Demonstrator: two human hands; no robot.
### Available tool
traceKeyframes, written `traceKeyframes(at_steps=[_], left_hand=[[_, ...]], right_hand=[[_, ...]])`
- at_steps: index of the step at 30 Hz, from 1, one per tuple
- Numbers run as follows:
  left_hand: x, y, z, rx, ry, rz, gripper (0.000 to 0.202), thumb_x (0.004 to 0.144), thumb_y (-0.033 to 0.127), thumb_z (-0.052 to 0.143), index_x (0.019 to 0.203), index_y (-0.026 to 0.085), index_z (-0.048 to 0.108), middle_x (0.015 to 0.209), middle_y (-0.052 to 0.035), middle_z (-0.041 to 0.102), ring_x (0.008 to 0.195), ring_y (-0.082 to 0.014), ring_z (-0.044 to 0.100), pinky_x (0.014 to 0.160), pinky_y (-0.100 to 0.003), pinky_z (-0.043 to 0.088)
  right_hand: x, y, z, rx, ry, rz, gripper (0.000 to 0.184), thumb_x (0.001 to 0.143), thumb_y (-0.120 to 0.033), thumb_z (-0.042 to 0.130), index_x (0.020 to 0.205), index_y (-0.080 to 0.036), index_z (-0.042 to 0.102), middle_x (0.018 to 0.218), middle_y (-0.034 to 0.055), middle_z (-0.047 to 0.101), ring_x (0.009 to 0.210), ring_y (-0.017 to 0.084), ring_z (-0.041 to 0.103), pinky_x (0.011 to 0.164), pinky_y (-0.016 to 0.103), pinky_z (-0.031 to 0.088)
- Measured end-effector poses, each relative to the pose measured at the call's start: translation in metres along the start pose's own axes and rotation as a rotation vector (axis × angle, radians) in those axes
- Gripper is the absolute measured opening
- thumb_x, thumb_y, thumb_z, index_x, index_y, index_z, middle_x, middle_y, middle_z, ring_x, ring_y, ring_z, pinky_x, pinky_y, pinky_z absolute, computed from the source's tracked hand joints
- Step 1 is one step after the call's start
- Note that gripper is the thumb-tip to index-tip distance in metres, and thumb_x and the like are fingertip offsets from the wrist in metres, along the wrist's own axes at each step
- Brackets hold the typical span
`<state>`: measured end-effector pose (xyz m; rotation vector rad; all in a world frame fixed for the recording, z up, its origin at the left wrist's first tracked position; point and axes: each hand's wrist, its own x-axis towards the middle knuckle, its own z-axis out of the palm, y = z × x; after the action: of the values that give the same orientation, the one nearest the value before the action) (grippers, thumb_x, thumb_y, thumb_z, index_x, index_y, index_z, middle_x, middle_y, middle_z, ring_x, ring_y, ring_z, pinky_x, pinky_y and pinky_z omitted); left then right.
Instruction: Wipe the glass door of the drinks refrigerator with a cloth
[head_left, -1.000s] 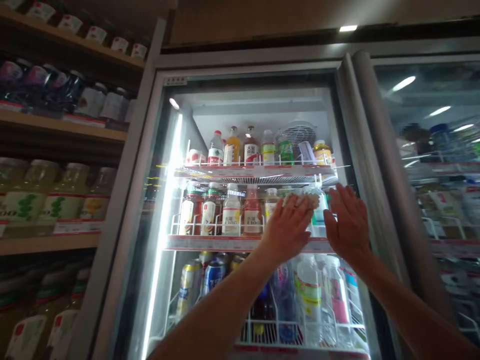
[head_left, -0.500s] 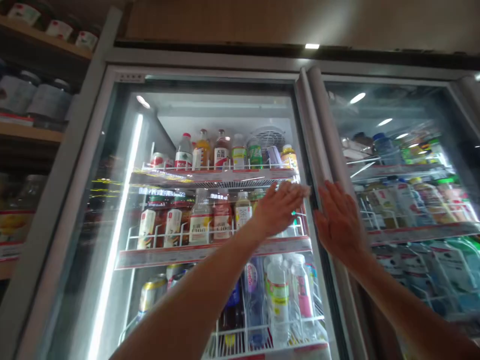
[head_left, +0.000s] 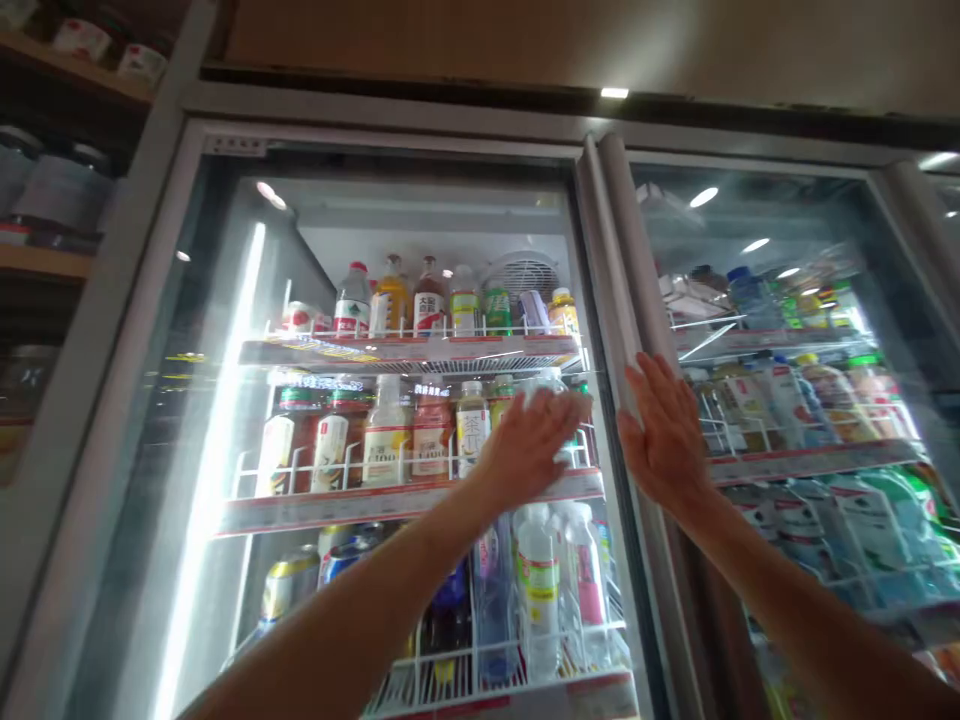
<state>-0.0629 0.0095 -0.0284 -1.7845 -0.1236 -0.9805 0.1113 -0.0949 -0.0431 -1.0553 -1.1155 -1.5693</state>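
Head view: left hand (head_left: 529, 447), right hand (head_left: 665, 430) open, apart, at glass door (head_left: 375, 141); more neighbouring door (head_left: 757, 215) showing than earlier.

The middle wire shelf (head_left: 409, 508) of the glass-door drinks cooler (head_left: 101, 400) carries a row of plastic bottles (head_left: 386, 435). Directly above it, the upper wire shelf (head_left: 412, 353) holds more bottles (head_left: 391, 300), and directly below it, the bottom wire shelf (head_left: 502, 700) holds cans (head_left: 289, 590) and clear water bottles (head_left: 538, 590).
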Motion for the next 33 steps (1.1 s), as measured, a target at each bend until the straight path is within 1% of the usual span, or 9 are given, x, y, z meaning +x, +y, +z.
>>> traceKeyframes(at_steps=[4,10,14,16,20,22,28,30,33], left_hand=[[0.009,-0.049,-0.01,0.113,0.062,-0.389,0.047,0.089,0.039,0.04,0.133,0.021,0.04,0.145,-0.0065,0.035,0.136,-0.0306,0.025,0.109,-0.053,0.023],[-0.036,-0.044,-0.018,0.077,0.01,-0.109,0.048,0.089,0.043,0.038,0.133,0.025,0.039,0.144,-0.0034,0.037,0.136,-0.027,0.026,0.11,-0.05,0.023],[-0.046,-0.094,-0.038,0.164,0.044,-0.578,0.049,0.088,0.037,0.037,0.134,0.022,0.039,0.146,-0.0082,0.033,0.135,-0.031,0.027,0.109,-0.055,0.021],[-0.051,-0.102,-0.041,0.2,0.073,-0.662,0.049,0.088,0.037,0.037,0.135,0.02,0.039,0.146,-0.0102,0.032,0.136,-0.0324,0.024,0.108,-0.055,0.021],[-0.073,-0.078,-0.035,0.16,-0.007,-0.214,0.049,0.089,0.043,0.038,0.134,0.025,0.039,0.146,-0.0031,0.033,0.138,-0.0272,0.02,0.111,-0.048,0.021],[-0.087,-0.083,-0.037,0.161,-0.036,-0.126,0.048,0.089,0.044,0.037,0.135,0.029,0.038,0.146,0.0002,0.034,0.137,-0.0244,0.022,0.112,-0.047,0.019],[-0.11,-0.171,-0.069,0.287,0.186,-0.943,0.052,0.088,0.037,0.036,0.138,0.02,0.035,0.144,-0.0112,0.035,0.131,-0.0321,0.033,0.104,-0.057,0.027],[-0.098,-0.167,-0.065,0.274,0.201,-0.992,0.054,0.087,0.037,0.038,0.138,0.016,0.035,0.145,-0.0132,0.033,0.132,-0.0342,0.03,0.104,-0.057,0.027],[-0.064,-0.124,-0.047,0.191,0.111,-0.721,0.051,0.087,0.037,0.041,0.135,0.021,0.038,0.146,-0.008,0.032,0.134,-0.0325,0.027,0.105,-0.055,0.028]], right_hand=[[0.01,-0.015,0.01,0.048,0.023,0.013,0.049,0.091,-0.03,0.035,0.138,-0.018,0.034,0.141,0.0124,0.04,0.136,0.024,0.028,0.108,0.047,0.029],[-0.001,-0.037,0.035,0.105,-0.059,0.01,0.05,0.091,-0.032,0.034,0.14,-0.021,0.029,0.142,0.0108,0.038,0.136,0.024,0.027,0.106,0.047,0.032],[-0.004,-0.046,0.046,0.053,-0.08,0.036,0.05,0.092,-0.035,0.032,0.14,-0.021,0.029,0.143,0.0101,0.038,0.136,0.024,0.027,0.107,0.049,0.03],[-0.001,-0.053,0.05,0.048,-0.087,0.036,0.05,0.092,-0.036,0.032,0.14,-0.02,0.03,0.143,0.0108,0.037,0.136,0.024,0.027,0.107,0.05,0.029],[0.004,-0.069,0.055,0.072,-0.084,0.018,0.05,0.092,-0.036,0.032,0.14,-0.02,0.03,0.144,0.0108,0.036,0.137,0.024,0.026,0.108,0.049,0.026],[0.006,-0.075,0.058,0.084,-0.071,0.01,0.05,0.092,-0.036,0.032,0.14,-0.02,0.031,0.143,0.0105,0.037,0.137,0.024,0.026,0.108,0.048,0.025],[0.008,-0.073,0.058,0.092,-0.063,0.024,0.051,0.092,-0.037,0.032,0.14,-0.02,0.029,0.144,0.0112,0.035,0.137,0.025,0.026,0.107,0.05,0.026],[0.012,-0.075,0.059,0.094,-0.057,0.015,0.051,0.092,-0.037,0.032,0.14,-0.02,0.03,0.144,0.0116,0.035,0.136,0.026,0.027,0.107,0.051,0.026],[0.022,-0.087,0.064,0.112,-0.039,0.003,0.051,0.092,-0.036,0.033,0.14,-0.02,0.03,0.144,0.0113,0.036,0.136,0.026,0.027,0.107,0.05,0.026]])
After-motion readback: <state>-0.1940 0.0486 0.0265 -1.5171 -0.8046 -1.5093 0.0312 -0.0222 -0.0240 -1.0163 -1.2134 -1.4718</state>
